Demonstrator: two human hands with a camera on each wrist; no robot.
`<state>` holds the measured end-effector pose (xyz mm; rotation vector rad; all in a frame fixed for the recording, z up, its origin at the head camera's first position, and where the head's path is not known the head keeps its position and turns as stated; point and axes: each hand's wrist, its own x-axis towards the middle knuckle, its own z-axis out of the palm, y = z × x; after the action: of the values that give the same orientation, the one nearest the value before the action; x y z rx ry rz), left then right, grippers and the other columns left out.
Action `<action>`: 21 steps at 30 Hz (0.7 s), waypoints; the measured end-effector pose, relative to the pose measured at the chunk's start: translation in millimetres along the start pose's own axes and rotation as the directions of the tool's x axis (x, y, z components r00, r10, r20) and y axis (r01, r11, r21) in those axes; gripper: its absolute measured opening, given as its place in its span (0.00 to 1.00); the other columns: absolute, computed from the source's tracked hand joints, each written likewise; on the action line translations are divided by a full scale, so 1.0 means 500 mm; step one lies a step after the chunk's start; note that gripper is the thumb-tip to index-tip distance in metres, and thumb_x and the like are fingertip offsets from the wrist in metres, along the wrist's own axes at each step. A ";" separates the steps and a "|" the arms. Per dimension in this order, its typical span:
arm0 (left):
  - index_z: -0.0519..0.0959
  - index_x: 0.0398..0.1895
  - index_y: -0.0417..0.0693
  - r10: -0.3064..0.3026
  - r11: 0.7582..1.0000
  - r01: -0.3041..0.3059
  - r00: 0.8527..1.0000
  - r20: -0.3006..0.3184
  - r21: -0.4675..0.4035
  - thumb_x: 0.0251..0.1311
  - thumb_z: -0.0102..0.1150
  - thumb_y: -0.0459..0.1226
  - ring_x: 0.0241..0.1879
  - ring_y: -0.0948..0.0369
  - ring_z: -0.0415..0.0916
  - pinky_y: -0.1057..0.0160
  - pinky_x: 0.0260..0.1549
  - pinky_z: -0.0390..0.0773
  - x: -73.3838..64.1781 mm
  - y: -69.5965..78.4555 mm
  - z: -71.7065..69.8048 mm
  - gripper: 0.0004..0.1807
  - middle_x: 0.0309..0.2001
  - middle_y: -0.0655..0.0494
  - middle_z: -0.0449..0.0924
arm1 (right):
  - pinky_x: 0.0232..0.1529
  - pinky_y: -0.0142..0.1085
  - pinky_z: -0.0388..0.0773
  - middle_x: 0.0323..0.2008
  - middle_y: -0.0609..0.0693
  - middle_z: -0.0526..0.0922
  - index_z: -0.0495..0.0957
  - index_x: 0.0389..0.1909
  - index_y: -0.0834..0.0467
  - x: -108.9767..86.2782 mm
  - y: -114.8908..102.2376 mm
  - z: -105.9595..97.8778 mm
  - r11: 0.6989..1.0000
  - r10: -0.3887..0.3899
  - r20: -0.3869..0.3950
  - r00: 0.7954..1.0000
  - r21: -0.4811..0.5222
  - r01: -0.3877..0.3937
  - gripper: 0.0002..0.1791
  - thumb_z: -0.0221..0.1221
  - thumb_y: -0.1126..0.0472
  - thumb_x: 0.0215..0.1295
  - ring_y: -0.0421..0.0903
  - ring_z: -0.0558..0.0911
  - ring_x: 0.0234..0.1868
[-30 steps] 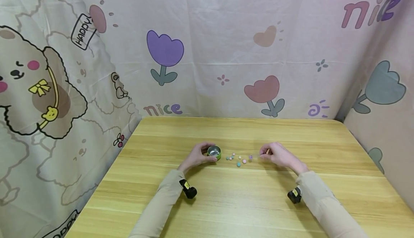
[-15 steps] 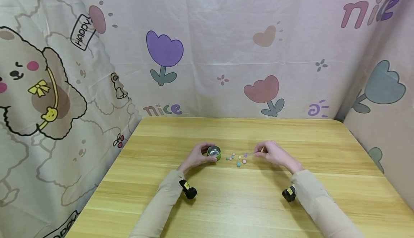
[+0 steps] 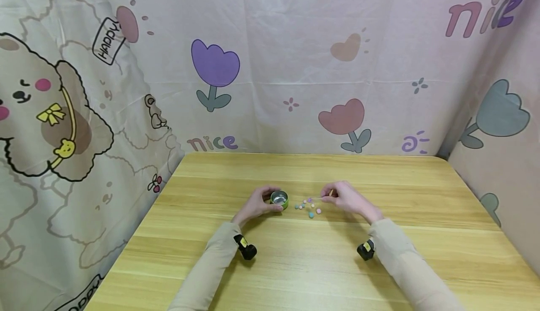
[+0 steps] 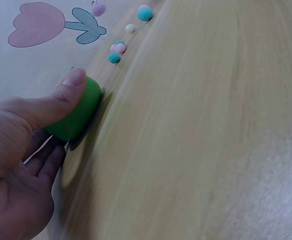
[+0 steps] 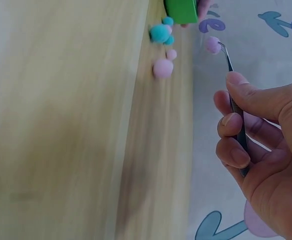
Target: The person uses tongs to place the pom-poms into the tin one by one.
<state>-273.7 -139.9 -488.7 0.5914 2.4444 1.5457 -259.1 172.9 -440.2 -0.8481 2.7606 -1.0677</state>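
My left hand (image 3: pixel 255 204) grips a small round green tin (image 4: pixel 88 107) that stands on the table, thumb on the near side and fingers round the back. The tin is open at the top and silvery inside. With my right hand (image 3: pixel 349 198) I hold dark bent-tip tweezers (image 5: pixel 241 132) between thumb and fingers. A purple pom-pom (image 5: pixel 213 45) is pinched at the tweezer tips, above the table and to the right of the tin. Between the hands lie several loose pom-poms, among them a larger teal pom-pom (image 3: pixel 311 215) and a pink pom-pom (image 5: pixel 163 68).
The wooden table (image 3: pixel 278 273) reaches back to a printed cloth (image 3: pixel 270 114) hung behind it and along both sides. A black wrist camera (image 3: pixel 245 248) sits on the left sleeve, and another black camera (image 3: pixel 365 250) on the right one.
My right hand has moved left, carrying the tweezers and the purple pom-pom over the loose pom-poms towards the tin. The left hand and the tin have stayed in place.
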 end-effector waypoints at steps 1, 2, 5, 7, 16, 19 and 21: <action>0.74 0.63 0.35 -0.001 1.000 0.001 1.000 0.000 -0.001 0.51 0.75 0.32 0.61 0.44 0.77 0.48 0.66 0.76 0.000 0.000 0.000 0.34 0.60 0.38 0.79 | 0.23 0.26 0.70 0.28 0.55 0.85 0.84 0.34 0.60 0.003 -0.002 0.002 1.000 -0.002 0.000 1.000 0.002 0.002 0.02 0.63 0.66 0.66 0.36 0.73 0.24; 0.73 0.63 0.35 -0.002 1.000 0.002 1.000 0.000 -0.004 0.51 0.75 0.32 0.61 0.44 0.77 0.48 0.66 0.76 0.001 -0.001 0.000 0.34 0.60 0.37 0.79 | 0.23 0.26 0.70 0.28 0.56 0.85 0.84 0.34 0.60 0.006 -0.005 0.003 1.000 -0.001 0.002 1.000 0.006 0.001 0.02 0.63 0.66 0.66 0.36 0.73 0.24; 0.74 0.63 0.35 -0.002 1.000 0.002 1.000 0.001 -0.007 0.51 0.75 0.32 0.61 0.44 0.77 0.47 0.66 0.75 0.002 -0.002 0.000 0.35 0.60 0.37 0.79 | 0.22 0.26 0.69 0.28 0.57 0.85 0.84 0.35 0.62 0.014 -0.013 0.008 1.000 -0.007 0.011 1.000 0.025 0.006 0.03 0.63 0.66 0.67 0.37 0.73 0.24; 0.73 0.63 0.35 -0.002 1.000 0.002 1.000 0.003 -0.007 0.51 0.75 0.31 0.61 0.44 0.77 0.47 0.66 0.75 0.003 -0.003 0.001 0.35 0.61 0.38 0.79 | 0.22 0.26 0.70 0.29 0.59 0.85 0.84 0.36 0.63 0.020 -0.019 0.010 0.999 -0.009 0.018 1.000 0.035 0.008 0.04 0.63 0.66 0.67 0.38 0.74 0.24; 0.73 0.64 0.35 0.004 1.000 -0.004 1.000 0.007 -0.008 0.52 0.75 0.32 0.61 0.43 0.77 0.47 0.66 0.75 0.000 -0.001 0.000 0.34 0.61 0.37 0.78 | 0.23 0.25 0.71 0.30 0.58 0.87 0.84 0.35 0.61 0.047 -0.044 0.026 0.999 -0.031 0.013 0.999 0.017 0.031 0.03 0.63 0.65 0.67 0.38 0.75 0.23; 0.73 0.64 0.35 0.007 1.000 -0.007 1.000 0.005 -0.004 0.52 0.75 0.32 0.61 0.43 0.77 0.47 0.66 0.75 0.000 0.000 0.000 0.34 0.60 0.37 0.79 | 0.24 0.25 0.72 0.29 0.57 0.87 0.84 0.35 0.61 0.055 -0.049 0.031 0.999 -0.040 0.011 0.999 0.011 0.040 0.03 0.63 0.65 0.67 0.36 0.74 0.23; 0.73 0.64 0.35 0.006 1.000 -0.006 1.000 0.006 -0.005 0.52 0.75 0.32 0.61 0.43 0.77 0.47 0.66 0.75 0.000 0.000 0.000 0.34 0.61 0.37 0.79 | 0.24 0.25 0.72 0.29 0.56 0.87 0.84 0.35 0.61 0.060 -0.050 0.034 0.999 -0.046 0.011 0.999 0.007 0.046 0.03 0.63 0.65 0.67 0.35 0.74 0.23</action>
<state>-273.7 -139.8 -488.9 0.6018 2.4355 1.5495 -268.6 131.8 -432.9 -0.9188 2.7393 -1.0760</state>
